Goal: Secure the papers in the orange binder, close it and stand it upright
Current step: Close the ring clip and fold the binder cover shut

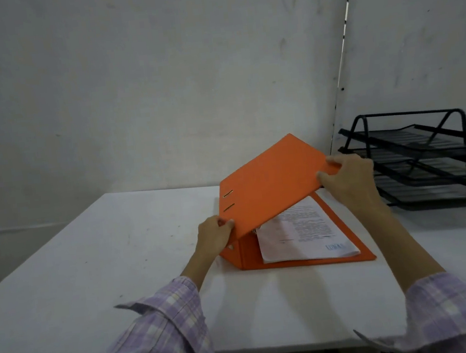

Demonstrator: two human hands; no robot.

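On the white worktop [103,249], the left hand [214,236] pinched the near spine-side corner of the orange binder [270,186], whose half-raised cover hid the ring mechanism. Beneath lay the papers [305,235], their print too blurred to read. The right hand [348,177] gripped the cover's far edge. A black wire tray rack [427,160] stood right, cut off.

Two bare forearms enter from the lower edge, the left hand [215,236] at about seven o'clock of the frame centre and the right hand [348,180] at about four o'clock. Both arms wear loose long sleeves in a lilac, white and pale grey plaid. The left cuff [165,303] hangs open and unbuttoned, its corner flaring outward; the right cuff [442,294] ends partway up the forearm.
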